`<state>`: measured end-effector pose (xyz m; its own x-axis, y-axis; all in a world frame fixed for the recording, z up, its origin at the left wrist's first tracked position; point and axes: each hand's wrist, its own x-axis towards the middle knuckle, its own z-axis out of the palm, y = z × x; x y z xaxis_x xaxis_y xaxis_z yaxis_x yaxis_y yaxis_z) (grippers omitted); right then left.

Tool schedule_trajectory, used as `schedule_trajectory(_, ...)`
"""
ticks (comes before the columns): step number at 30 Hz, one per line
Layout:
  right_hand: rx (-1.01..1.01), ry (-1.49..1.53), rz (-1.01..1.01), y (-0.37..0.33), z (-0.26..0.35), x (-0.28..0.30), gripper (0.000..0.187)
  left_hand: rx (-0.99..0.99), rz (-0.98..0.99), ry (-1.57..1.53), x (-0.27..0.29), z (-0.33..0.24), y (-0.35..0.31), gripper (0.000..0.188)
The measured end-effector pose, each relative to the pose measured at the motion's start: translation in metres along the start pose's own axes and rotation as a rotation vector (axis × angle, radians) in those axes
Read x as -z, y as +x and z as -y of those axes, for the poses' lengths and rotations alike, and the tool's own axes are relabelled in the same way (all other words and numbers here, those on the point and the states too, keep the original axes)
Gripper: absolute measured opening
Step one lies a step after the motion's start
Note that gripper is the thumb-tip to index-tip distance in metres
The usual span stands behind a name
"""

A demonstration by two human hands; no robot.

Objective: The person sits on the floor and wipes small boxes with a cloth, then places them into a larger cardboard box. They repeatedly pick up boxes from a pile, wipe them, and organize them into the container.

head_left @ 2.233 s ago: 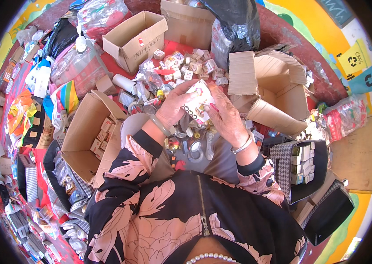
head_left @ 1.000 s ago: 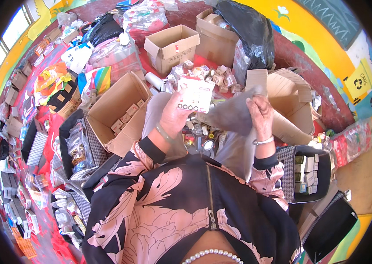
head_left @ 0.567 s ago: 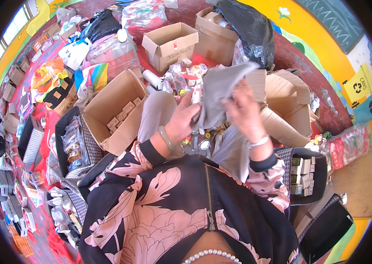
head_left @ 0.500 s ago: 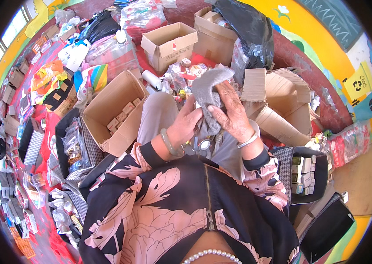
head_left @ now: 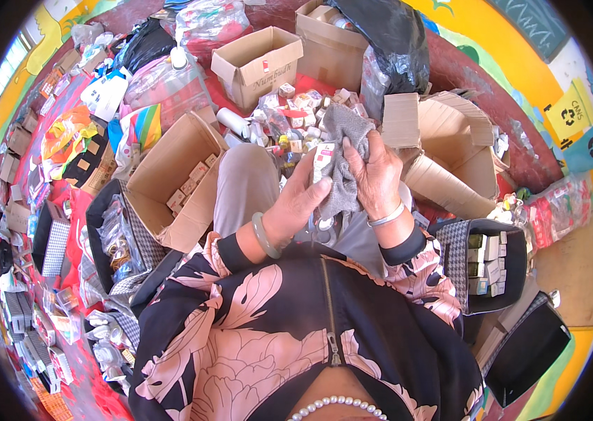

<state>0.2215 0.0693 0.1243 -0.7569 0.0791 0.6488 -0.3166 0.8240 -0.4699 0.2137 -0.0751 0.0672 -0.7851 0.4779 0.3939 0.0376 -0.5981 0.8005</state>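
Observation:
In front of my lap, my left hand grips a small white box with pink-red print, thumb on its near side. My right hand is closed on a crumpled grey cloth, which lies against the right side of the box. Part of the cloth hangs below the fingers, and its upper end stands above them. Beyond my hands is a heap of small boxes and bottles on a red sheet.
Left of my knee stands an open carton with several small boxes inside. An open carton is tilted at the right. A checked bin at my right holds upright small boxes. Behind the heap are another carton and a black plastic bag.
The cloth has gone from stretched upward to bunched beside the box. More of the box's printed face shows now. My right hand has turned and lowered slightly.

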Motion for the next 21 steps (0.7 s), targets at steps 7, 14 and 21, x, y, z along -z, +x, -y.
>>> schedule_trajectory(7, -0.581, 1.322, -0.065, 0.013, -0.037, 0.014, 0.041, 0.254, -0.120, -0.291, 0.009, 0.002, -0.001, 0.057)
schedule_trajectory(14, -0.495, 1.574, 0.075, 0.005, -0.048, 0.042, 0.055, 0.260, -0.168, -0.705, 0.030, -0.009, 0.010, 0.053)
schedule_trajectory(21, 0.152, 0.442, -0.013, -0.012, -0.008, -0.010, 0.041, -0.119, -0.095, 0.277, 0.000, -0.007, 0.009, 0.047)
